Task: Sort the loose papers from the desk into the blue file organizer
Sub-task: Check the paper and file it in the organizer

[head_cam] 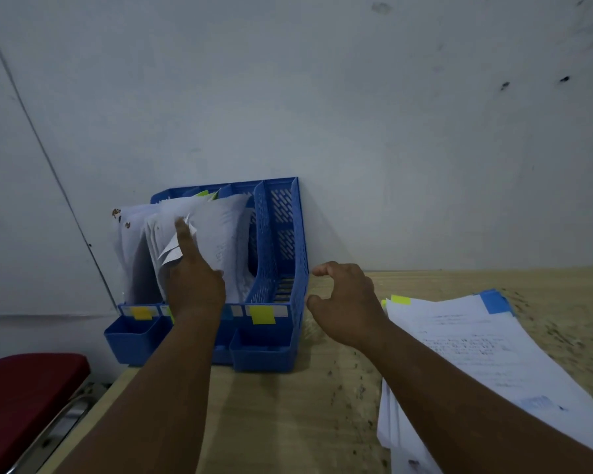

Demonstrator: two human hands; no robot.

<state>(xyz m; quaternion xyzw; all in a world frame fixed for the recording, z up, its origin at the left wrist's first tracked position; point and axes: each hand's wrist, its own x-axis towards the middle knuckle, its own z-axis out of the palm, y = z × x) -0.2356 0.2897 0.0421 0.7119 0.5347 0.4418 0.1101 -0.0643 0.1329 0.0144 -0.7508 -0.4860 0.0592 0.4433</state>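
The blue file organizer [283, 213] stands against the wall at the desk's back left. White papers [220, 234] lean in its left and middle slots; the right slot holds none that I can see. My left hand [194, 285] reaches into the middle papers with straight fingers pressed against the sheets, where one corner is folded over. My right hand [346, 302] hovers just right of the organizer, fingers loosely curled, holding nothing. A stack of loose papers [476, 343] with yellow and blue tabs lies on the desk at the right, partly under my right forearm.
Yellow sticky labels [262, 314] mark the organizer's front slots above small blue bins. The wooden desk [288, 405] is speckled with dark flecks. A red padded seat [24, 388] sits below the desk's left edge. The white wall stands directly behind.
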